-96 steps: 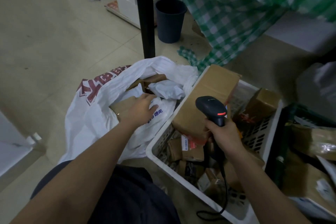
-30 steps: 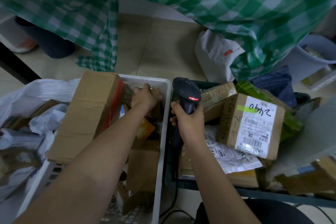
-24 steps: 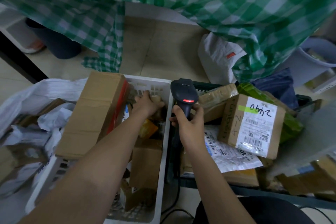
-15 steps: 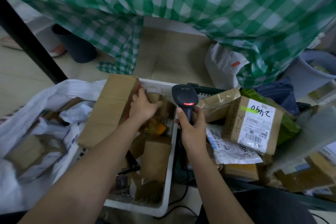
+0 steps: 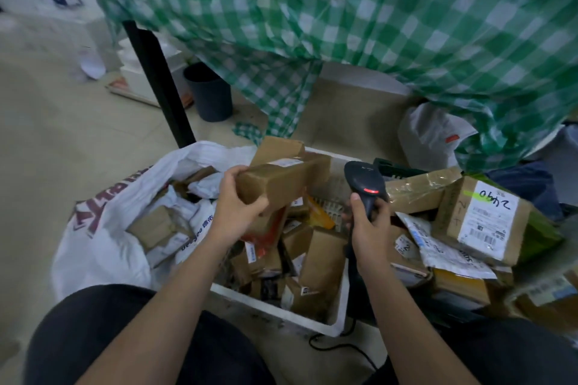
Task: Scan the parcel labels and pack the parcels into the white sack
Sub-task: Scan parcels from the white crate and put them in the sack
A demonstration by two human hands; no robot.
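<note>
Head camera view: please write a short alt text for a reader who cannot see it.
A person's left hand holds a long cardboard box above a white crate of parcels, while the right hand grips a black scanner. A white sack lies open at left.

Dim, flat indoor light, with soft shadows and no glare. The checked cloth (image 5: 359, 25) smears with motion blur, and the wide lens bends the edges.

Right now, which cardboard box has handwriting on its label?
The box at far right: black handwriting and a green stripe top its white label. The held box shows none.
</note>
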